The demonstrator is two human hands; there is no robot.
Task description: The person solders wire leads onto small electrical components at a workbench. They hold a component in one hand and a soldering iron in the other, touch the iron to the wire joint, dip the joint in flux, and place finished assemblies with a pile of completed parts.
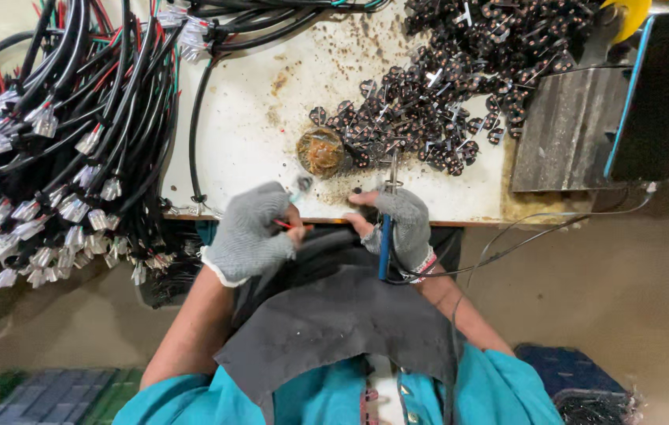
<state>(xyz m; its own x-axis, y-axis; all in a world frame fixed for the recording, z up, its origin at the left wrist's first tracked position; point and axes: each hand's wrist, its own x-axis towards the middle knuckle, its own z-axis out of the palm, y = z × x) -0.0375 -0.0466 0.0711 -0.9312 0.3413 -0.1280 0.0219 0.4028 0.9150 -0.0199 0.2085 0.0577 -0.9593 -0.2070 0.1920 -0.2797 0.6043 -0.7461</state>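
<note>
My left hand (252, 232), in a grey knit glove, pinches a thin red wire (286, 225) at the front edge of the white bench (256, 118). My right hand (399, 228), also gloved with bare fingertips, grips a blue-handled soldering iron (385, 240) whose metal tip points up onto the bench. A small dark part (356, 191) lies by my right fingertips. A rusty round pot (320, 150) stands just beyond both hands. Behind it spreads a heap of small black parts (445, 86).
A thick bundle of black and red cables with white connectors (59, 157) covers the bench's left side. A dark metal block (563, 134) and a black box with a blue edge (657, 94) stand at the right. The iron's cord (539, 232) trails right. A dark cloth (334, 315) covers my lap.
</note>
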